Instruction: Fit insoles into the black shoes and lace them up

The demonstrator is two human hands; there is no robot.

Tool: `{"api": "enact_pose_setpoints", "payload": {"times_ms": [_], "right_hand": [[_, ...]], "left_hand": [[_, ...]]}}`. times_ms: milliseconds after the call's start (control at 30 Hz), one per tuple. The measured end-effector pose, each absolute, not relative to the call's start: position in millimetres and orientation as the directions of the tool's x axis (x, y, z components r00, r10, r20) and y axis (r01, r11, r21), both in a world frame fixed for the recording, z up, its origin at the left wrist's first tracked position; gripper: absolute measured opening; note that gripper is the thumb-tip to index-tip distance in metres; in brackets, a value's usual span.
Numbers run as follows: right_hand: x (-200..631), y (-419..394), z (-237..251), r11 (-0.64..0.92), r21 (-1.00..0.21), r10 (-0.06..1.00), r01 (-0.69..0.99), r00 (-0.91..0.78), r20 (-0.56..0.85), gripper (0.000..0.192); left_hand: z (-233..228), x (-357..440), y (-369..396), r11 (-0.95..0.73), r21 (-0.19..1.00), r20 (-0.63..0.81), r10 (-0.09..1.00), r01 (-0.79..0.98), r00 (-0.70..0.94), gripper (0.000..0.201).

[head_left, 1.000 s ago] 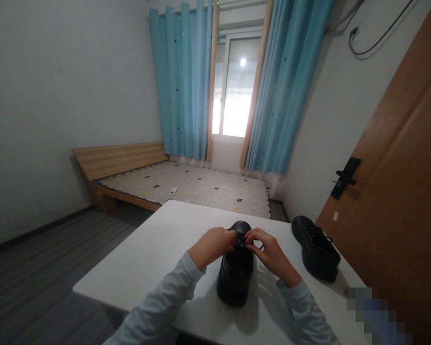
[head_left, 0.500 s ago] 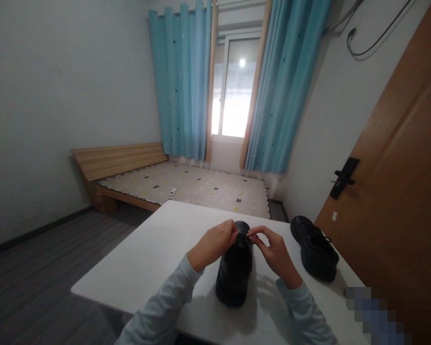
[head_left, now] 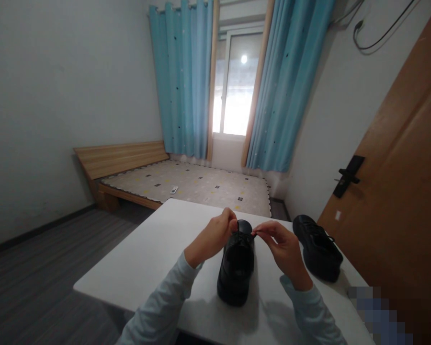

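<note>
A black shoe (head_left: 236,268) stands on the white table (head_left: 158,258) in front of me, toe pointing away. My left hand (head_left: 213,237) is at the shoe's left side near the toe end, fingers pinched on its black lace (head_left: 244,235). My right hand (head_left: 283,247) is at the right side, thumb and forefinger pinched on the same lace. The lace ends are too small and dark to make out clearly. Both my arms wear pale blue sleeves.
A second black shoe (head_left: 318,247) lies on the table's right side, near a wooden door (head_left: 398,191) with a black handle. Beyond the table are a low wooden bed (head_left: 187,184), blue curtains (head_left: 283,86) and a window. Grey floor lies to the left.
Both hands have moved slightly up and apart along the shoe's lace, toward the toe. The shoe stays in place.
</note>
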State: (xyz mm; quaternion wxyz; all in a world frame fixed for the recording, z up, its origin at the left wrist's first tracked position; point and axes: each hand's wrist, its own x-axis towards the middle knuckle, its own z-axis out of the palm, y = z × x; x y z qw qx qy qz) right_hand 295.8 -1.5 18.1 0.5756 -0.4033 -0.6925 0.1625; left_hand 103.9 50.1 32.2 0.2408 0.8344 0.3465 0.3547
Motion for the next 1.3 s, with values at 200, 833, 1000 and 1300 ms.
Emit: {"api": "enact_pose_setpoints", "payload": {"times_ms": [200,833,1000,1300], "right_hand": [[291.9,-5.4,25.7,0.651,-0.653,0.718,0.387,-0.036,0.695,0.006],[282.6,-12.5,36.4,0.675,-0.612,0.694,0.412,-0.071,0.717,0.006],[281.2,-12.6,38.0,0.673,-0.609,0.693,0.419,-0.070,0.718,0.006],[281.1,-15.9,40.7,0.663,-0.603,0.695,0.444,-0.066,0.716,0.006]], "left_hand": [[34.1,106.3,48.9,-0.649,0.675,0.446,0.737,0.351,0.508,0.023],[33.7,112.9,51.9,-0.596,0.769,0.421,0.745,0.230,0.518,0.021],[29.5,118.3,56.2,-0.553,0.815,0.399,0.752,0.171,0.525,0.020],[26.2,124.1,60.6,-0.476,0.877,0.377,0.771,0.071,0.514,0.021]]}}
